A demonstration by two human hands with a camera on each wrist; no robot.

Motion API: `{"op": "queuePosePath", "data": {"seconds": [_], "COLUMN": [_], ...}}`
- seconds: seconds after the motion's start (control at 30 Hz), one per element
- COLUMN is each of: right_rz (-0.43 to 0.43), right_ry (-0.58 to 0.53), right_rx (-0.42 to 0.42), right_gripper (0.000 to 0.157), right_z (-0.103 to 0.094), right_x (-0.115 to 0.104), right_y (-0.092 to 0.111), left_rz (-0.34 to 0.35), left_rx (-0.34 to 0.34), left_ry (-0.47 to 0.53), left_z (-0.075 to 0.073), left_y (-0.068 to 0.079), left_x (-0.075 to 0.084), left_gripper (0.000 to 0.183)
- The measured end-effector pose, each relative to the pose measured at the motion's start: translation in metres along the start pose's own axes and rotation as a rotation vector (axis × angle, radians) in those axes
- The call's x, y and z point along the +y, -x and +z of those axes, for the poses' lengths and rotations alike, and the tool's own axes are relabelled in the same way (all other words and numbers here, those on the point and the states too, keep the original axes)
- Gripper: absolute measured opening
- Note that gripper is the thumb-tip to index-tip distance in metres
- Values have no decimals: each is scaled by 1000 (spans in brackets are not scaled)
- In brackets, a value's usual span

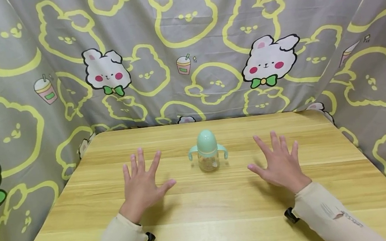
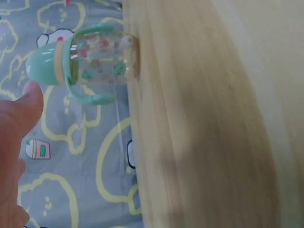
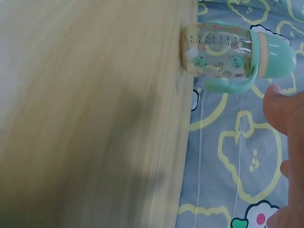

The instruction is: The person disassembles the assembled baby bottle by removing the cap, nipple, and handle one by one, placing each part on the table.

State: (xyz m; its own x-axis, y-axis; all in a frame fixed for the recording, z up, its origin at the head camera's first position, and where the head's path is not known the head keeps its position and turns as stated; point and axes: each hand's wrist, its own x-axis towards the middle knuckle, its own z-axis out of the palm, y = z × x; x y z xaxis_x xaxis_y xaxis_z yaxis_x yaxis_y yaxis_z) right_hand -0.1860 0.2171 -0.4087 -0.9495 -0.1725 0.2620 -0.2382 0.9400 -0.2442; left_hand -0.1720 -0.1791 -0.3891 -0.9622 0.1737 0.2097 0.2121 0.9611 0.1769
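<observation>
A baby bottle (image 1: 207,151) stands upright on the wooden table, between the two hands and a little beyond them. Its domed cap and two side handles are mint green; the body is transparent, with small printed figures and a measuring scale in the right wrist view (image 3: 218,50). My left hand (image 1: 142,189) is spread over the table to the bottle's left, palm down, holding nothing. On the other side my right hand (image 1: 281,166) is spread likewise, apart from the bottle. Only the thumb and part of the left hand (image 2: 19,123) show in the left wrist view.
The light wooden table (image 1: 205,223) reaches back to a grey curtain (image 1: 203,26) printed with yellow outlines and white rabbits. The curtain also hangs along both sides. A dark device (image 1: 150,240) sits at the left wrist and another dark device (image 1: 291,215) at the right.
</observation>
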Motion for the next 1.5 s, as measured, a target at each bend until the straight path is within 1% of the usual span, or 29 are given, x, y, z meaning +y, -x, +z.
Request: {"op": "queuePosePath", "data": {"seconds": [0.2, 0.57, 0.77, 0.93, 1.17, 1.33, 1.5], "right_rz": [-17, -42, -55, -60, -82, -90, -102], "right_ry": [6, -43, -65, -82, -93, -120, -158], "right_rx": [0, -33, -28, -46, -31, -40, -46], "right_gripper": [89, 90, 88, 86, 86, 87, 86], "right_z": [3, 8, 13, 15, 19, 21, 22], "right_x": [-6, -18, -25, -29, -34, -37, -44], "right_y": [-7, -16, -23, -25, -30, -32, -35], "left_rz": [12, 53, 66, 67, 83, 99, 93], "left_rx": [13, 11, 4, -8, -20, -26, -43], "left_ry": [25, 48, 57, 77, 94, 131, 180], "left_z": [4, 5, 8, 12, 16, 19, 23], "left_y": [-9, -20, -24, -27, -32, -36, -40], "left_x": [14, 33, 39, 44, 52, 57, 59], "left_gripper": [95, 95, 95, 95, 95, 95, 95]}}
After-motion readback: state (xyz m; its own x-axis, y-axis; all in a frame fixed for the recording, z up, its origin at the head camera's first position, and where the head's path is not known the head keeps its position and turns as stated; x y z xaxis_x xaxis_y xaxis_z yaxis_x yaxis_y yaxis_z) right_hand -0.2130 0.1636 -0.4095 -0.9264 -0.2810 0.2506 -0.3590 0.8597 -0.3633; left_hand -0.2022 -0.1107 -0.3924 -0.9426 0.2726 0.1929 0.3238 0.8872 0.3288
